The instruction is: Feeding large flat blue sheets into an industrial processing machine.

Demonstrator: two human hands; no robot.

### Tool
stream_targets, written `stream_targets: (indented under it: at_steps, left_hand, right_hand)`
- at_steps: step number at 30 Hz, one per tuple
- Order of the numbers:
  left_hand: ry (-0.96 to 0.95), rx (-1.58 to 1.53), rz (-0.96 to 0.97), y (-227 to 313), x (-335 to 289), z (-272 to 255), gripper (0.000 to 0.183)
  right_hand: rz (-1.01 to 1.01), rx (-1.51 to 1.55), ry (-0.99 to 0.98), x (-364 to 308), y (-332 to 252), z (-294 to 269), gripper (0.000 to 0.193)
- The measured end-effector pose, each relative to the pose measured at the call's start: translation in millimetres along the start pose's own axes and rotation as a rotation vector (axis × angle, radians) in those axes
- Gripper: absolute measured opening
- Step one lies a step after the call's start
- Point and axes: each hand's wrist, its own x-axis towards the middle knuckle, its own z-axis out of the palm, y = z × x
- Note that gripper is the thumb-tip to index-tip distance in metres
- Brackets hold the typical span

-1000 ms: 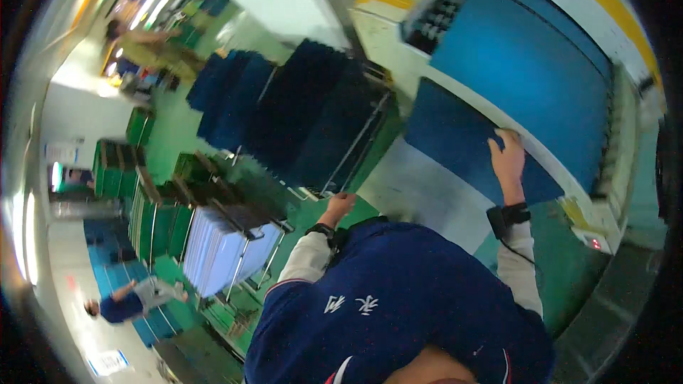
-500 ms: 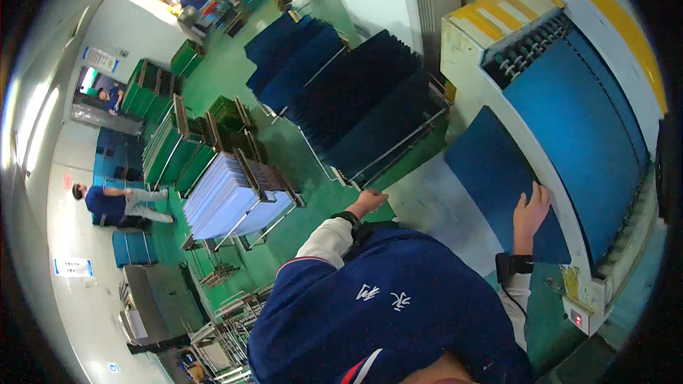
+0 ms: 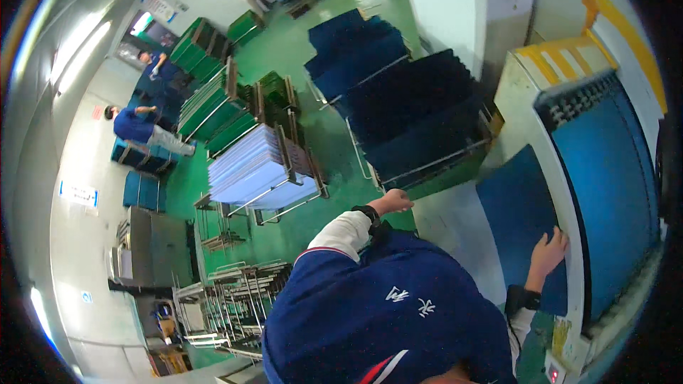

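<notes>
My right hand (image 3: pixel 549 250) rests at the right edge of a dark blue flat panel (image 3: pixel 518 206), beside the machine's pale frame. Its fingers are stretched out and partly apart, touching the panel or the frame edge; which one I cannot tell. My left hand (image 3: pixel 393 203) hangs in front of my body near the corner of a pale work surface (image 3: pixel 455 222), its fingers loosely curled with nothing visible in them. The panel lies on this surface, next to the machine (image 3: pixel 544 135), which carries a brighter blue sheet (image 3: pixel 608 185) and a row of rollers.
A rack of dark blue panels (image 3: pixel 420 114) stands ahead of me. Left of it are a rack of pale white panels (image 3: pixel 249 171) and green-panel racks (image 3: pixel 213 114). Empty metal racks (image 3: pixel 235 299) stand at lower left. A person (image 3: pixel 139 126) is at the far left.
The view has turned, so the racks and machine sit further right and lower. The person at the left has moved nearer the green racks. My right hand stays beside the panel's edge.
</notes>
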Motion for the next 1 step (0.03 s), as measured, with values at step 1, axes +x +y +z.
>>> stream_targets:
  at_steps: [1]
  left_hand:
    - [-0.034,0.041,0.033,15.2,-5.5,-13.1,0.037]
  right_hand:
    - [0.016,-0.015,-0.016,-1.6,2.9,-0.9,0.040]
